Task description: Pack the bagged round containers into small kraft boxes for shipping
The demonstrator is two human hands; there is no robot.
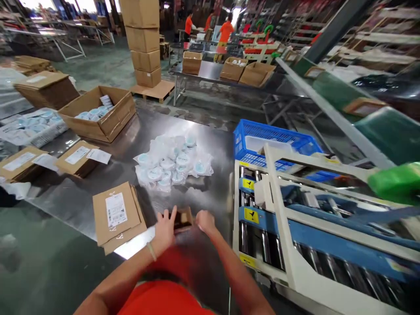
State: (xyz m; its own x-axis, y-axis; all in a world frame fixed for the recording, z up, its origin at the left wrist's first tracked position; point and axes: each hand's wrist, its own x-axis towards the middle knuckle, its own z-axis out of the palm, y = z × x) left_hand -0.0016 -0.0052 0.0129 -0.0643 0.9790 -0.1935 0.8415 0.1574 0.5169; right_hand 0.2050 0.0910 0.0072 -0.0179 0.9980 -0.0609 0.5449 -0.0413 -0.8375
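Observation:
A small brown cardboard box (186,218), open at the top, lies between my two hands near the front edge of the metal table. My left hand (165,228) holds its left side, with the fingers spread along the rim. At the right end, my right hand (206,221) is closed with the fingers curled in against the box's edge. Just beyond lies a pile of round white and light-blue items in clear plastic wrap (177,164). Flat cardboard pieces with a printed label (120,214) rest left of my left hand.
A roller conveyor (262,236) with a pale frame runs along the right, with a blue plastic crate (275,140) behind it. An open carton (101,116) holding similar round items stands back left. Stacked cartons (142,43) and people in orange shirts (226,33) are farther off.

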